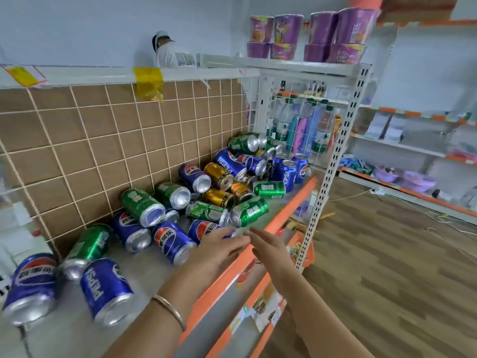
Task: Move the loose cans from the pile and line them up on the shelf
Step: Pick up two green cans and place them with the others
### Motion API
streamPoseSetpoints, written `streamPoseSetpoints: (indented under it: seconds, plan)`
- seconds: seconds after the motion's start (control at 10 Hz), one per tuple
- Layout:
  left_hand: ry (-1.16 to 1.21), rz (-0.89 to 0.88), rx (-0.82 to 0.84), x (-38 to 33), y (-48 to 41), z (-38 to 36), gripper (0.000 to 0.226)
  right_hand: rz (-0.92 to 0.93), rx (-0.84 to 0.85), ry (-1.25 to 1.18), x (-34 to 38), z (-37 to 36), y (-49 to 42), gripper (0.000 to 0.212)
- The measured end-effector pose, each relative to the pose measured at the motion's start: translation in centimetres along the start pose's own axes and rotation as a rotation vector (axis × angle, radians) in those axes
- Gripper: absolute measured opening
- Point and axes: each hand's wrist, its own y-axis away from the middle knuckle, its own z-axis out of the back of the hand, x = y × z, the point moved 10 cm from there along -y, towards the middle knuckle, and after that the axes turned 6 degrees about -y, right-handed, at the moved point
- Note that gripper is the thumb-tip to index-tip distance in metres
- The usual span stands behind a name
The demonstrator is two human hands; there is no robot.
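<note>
A pile of several blue, green and gold cans lies on the grey shelf, which has an orange front edge. Most cans lie on their sides. Three blue cans stand upright at the far end by the wire grid. My left hand reaches forward with straight fingers, its tips at a blue can lying near the shelf's front. Just right of it my right hand hovers over the orange edge, fingers extended and holding nothing. A green can lies just beyond both hands.
A brown tiled wall backs the shelf. A white wire grid with bottles behind it closes the far end. Purple noodle cups stand on the top shelf. A white perforated upright rises at the right. Lower shelves sit below; wooden floor lies right.
</note>
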Motion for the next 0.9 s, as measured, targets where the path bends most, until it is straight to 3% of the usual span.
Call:
streamPoseSetpoints:
  seconds: [0.1, 0.2, 0.3, 0.4, 0.5, 0.6, 0.7, 0.9]
  plan:
    - [0.364, 0.140, 0.027, 1.4, -4.4, -5.1, 0.019, 0.015, 0.002, 0.048, 1.2, 3.1, -4.2, 0.037]
    - [0.526, 0.233, -0.073, 2.0, -8.2, -8.5, 0.022, 0.010, 0.026, 0.084, 1.8, 6.2, -9.0, 0.034]
    - [0.694, 0.217, -0.287, 2.1, -11.4, -8.8, 0.024, 0.006, 0.070, 0.166, 2.8, 8.7, -13.3, 0.042]
    - [0.860, 0.142, -0.498, 3.1, -13.5, -7.2, 0.013, 0.008, 0.120, 0.273, 4.0, 10.2, -16.9, 0.030]
    - [0.719, 0.046, -0.498, 5.6, -16.4, -5.2, 0.028, 0.074, 0.180, 0.449, 4.9, 10.3, -20.1, 0.015]
    - [0.809, 0.122, -0.558, 7.3, -17.3, -5.1, 0.027, 0.147, 0.219, 0.567, 4.7, 10.1, -22.4, 0.035]
    - [0.977, 0.184, -0.738, 4.6, -15.4, -5.7, 0.020, 0.277, 0.284, 0.746, 4.5, 8.8, -24.5, 0.051]
    - [0.741, 0.161, -0.780, 3.5, -16.9, -6.3, 0.052, 0.272, 0.436, 1.214, 3.1, 6.3, -27.4, 0.078]
